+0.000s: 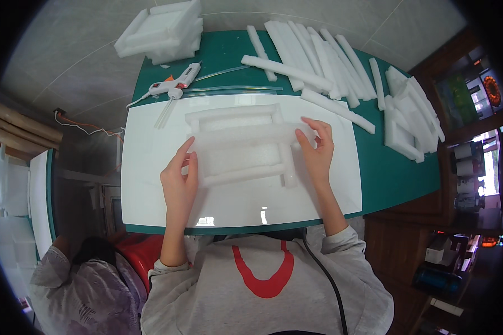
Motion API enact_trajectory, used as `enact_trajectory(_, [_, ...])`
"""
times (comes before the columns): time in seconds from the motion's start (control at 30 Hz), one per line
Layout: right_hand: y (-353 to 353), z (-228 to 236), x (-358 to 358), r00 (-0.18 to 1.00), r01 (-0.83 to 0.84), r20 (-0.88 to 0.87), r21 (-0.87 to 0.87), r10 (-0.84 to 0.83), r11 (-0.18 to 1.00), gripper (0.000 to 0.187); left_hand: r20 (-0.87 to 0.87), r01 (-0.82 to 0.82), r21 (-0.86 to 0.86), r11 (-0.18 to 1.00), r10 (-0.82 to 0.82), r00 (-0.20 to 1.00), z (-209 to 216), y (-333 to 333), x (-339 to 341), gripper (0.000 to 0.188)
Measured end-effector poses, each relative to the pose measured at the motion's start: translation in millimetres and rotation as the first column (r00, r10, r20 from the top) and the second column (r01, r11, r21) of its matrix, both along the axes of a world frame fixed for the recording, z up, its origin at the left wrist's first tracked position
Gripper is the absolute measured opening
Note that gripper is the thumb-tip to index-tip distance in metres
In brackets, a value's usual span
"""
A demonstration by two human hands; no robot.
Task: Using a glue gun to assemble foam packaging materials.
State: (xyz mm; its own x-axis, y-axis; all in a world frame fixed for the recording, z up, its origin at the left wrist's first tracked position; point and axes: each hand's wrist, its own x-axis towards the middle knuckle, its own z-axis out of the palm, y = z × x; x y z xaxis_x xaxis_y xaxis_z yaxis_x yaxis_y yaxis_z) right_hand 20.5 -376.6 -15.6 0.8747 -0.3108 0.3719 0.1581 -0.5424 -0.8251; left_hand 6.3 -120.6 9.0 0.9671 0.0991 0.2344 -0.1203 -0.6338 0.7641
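A white foam strip [246, 135] lies or hovers across the middle of a shallow white foam tray [240, 157]; I cannot tell whether the two touch. The tray has a flat base with thinner strips along its edges. My left hand [180, 173] pinches the strip's left end between thumb and fingers. At the opposite end, my right hand [319, 149] grips the strip with thumb and forefinger, its other fingers curled. Beneath the tray is a glossy white board [151, 190].
Behind the tray, a white glue gun [173, 84] rests near clear glue sticks [235, 90]. Loose foam strips [318, 61] cover the back right of the green table [397, 178]. Foam trays are stacked [159, 30] at the back left. Another person [89, 290] is at lower left.
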Motion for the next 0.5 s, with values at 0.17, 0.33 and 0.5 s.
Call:
enact_trajectory(0.17, [3, -6, 5, 0.964, 0.254, -0.151, 0.284, -0.219, 0.925, 0.048, 0.058, -0.004, -0.057, 0.998, 0.007, 0.998, -7, -1, -1, 0.027])
enact_trajectory(0.33, [-5, -2, 7, 0.897, 0.099, -0.345, 0.766, 0.276, 0.635, 0.041, 0.083, -0.001, -0.061, 0.998, 0.006, 0.996, -12, 0, -1, 0.027])
enact_trajectory(0.5, [-3, -3, 10, 0.900, 0.086, -0.326, 0.784, 0.290, 0.615, 0.034, 0.053, -0.013, -0.085, 0.996, 0.017, 0.998, -8, -3, -1, 0.028])
